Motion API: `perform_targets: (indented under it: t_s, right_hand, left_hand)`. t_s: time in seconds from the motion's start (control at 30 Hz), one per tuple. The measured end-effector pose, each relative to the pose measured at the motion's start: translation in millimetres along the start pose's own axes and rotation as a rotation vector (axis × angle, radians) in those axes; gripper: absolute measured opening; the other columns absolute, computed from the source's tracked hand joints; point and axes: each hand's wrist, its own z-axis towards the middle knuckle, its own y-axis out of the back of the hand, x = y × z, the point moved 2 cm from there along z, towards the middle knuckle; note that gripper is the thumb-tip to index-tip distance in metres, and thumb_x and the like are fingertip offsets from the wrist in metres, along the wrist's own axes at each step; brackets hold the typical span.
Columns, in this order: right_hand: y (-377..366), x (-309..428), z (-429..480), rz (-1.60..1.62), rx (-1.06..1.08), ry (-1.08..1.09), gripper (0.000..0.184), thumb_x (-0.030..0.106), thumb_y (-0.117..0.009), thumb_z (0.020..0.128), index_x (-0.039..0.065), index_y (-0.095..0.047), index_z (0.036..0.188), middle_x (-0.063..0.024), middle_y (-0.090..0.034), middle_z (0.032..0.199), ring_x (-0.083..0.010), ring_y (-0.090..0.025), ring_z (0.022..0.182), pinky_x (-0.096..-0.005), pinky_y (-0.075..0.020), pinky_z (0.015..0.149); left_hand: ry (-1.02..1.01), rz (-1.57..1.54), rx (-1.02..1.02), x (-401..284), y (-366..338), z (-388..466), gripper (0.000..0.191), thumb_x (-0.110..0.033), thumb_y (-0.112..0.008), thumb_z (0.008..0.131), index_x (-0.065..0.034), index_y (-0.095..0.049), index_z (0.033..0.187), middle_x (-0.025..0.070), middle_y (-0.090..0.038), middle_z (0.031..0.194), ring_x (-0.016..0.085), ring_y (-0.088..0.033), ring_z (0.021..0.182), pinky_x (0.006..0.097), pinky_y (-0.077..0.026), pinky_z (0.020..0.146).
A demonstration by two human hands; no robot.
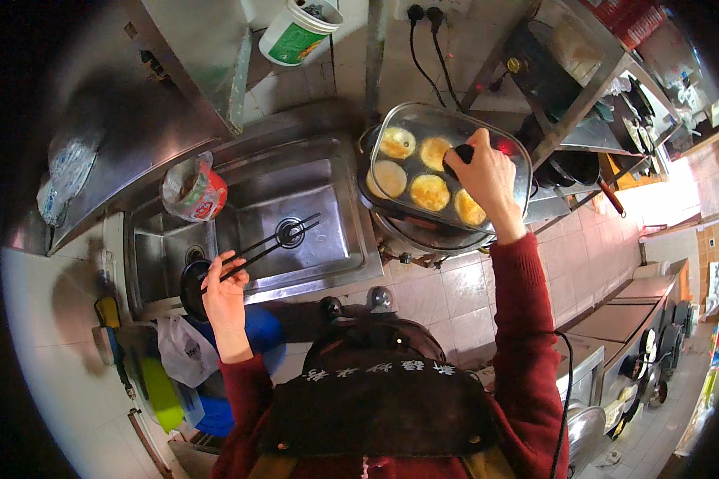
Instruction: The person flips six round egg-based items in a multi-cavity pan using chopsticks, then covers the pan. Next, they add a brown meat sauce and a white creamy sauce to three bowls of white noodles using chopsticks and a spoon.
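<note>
My right hand (pixel 485 179) grips the black knob (pixel 461 157) of a clear glass lid (pixel 419 114) that lies over an electric pan. Through the glass several round golden cakes (pixel 429 193) show in the pan. My left hand (pixel 224 293) holds a pair of dark chopsticks (pixel 269 244), their tips pointing over the sink. A round black dish or lid (pixel 193 290) sits at the left hand too, partly behind the fingers; how it is held cannot be told.
A double steel sink (pixel 341 239) lies left of the pan. A red and clear plastic tub (pixel 198 188) stands by its divider. A white bucket (pixel 296 36) is at the top. Two plugged cables (pixel 422 66) hang behind the pan. Shelves with pans (pixel 581 167) stand right.
</note>
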Motion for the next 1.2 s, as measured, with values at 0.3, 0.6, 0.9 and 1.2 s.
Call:
perform_targets:
  t_s: [0.3, 0.6, 0.9, 1.2]
  right_hand:
    - [-54, 1, 16, -0.064, 0.117, 0.082, 0.047, 0.043, -0.064, 0.08, 0.003, -0.053, 0.101, -0.0197, -0.068, 0.077, -0.0363, -0.066, 0.073, -0.0444, -0.0501, 0.065]
    - [-61, -7, 19, -0.061, 0.128, 0.098, 0.048, 0.042, -0.065, 0.081, 0.001, -0.051, 0.102, -0.0208, -0.068, 0.081, -0.037, -0.067, 0.076, -0.0457, -0.0508, 0.067]
    - [-61, -9, 20, -0.055, 0.139, 0.107, 0.05, 0.043, -0.066, 0.08, 0.001, -0.049, 0.101, -0.0231, -0.067, 0.08, -0.0393, -0.066, 0.076, -0.0481, -0.0504, 0.066]
    - [-68, -12, 10, -0.087, 0.087, 0.158, 0.053, 0.051, -0.058, 0.088, 0.006, -0.045, 0.112, -0.0213, -0.067, 0.08, -0.0429, -0.064, 0.077, -0.0504, -0.049, 0.063]
  left_hand:
    - [-0.037, -0.015, -0.128, -2, 39, -25, 0.022, -0.021, -0.059, 0.094, -0.0044, -0.061, 0.108, 0.011, -0.063, 0.11, 0.019, -0.061, 0.094, 0.03, -0.047, 0.072]
    - [-0.034, -0.026, -0.057, 2, 35, -22, 0.024, -0.022, -0.059, 0.094, -0.0026, -0.061, 0.108, 0.0116, -0.063, 0.11, 0.02, -0.061, 0.094, 0.0309, -0.047, 0.072]
    - [-0.045, -0.026, -0.101, 4, 18, -23, 0.026, -0.021, -0.06, 0.094, 0.0005, -0.061, 0.108, 0.0131, -0.064, 0.108, 0.02, -0.063, 0.089, 0.03, -0.049, 0.07]
    - [-0.171, -0.025, -0.149, -10, 35, -30, 0.024, -0.018, -0.059, 0.095, 0.0012, -0.063, 0.108, 0.0161, -0.066, 0.096, 0.02, -0.064, 0.075, 0.0305, -0.051, 0.07]
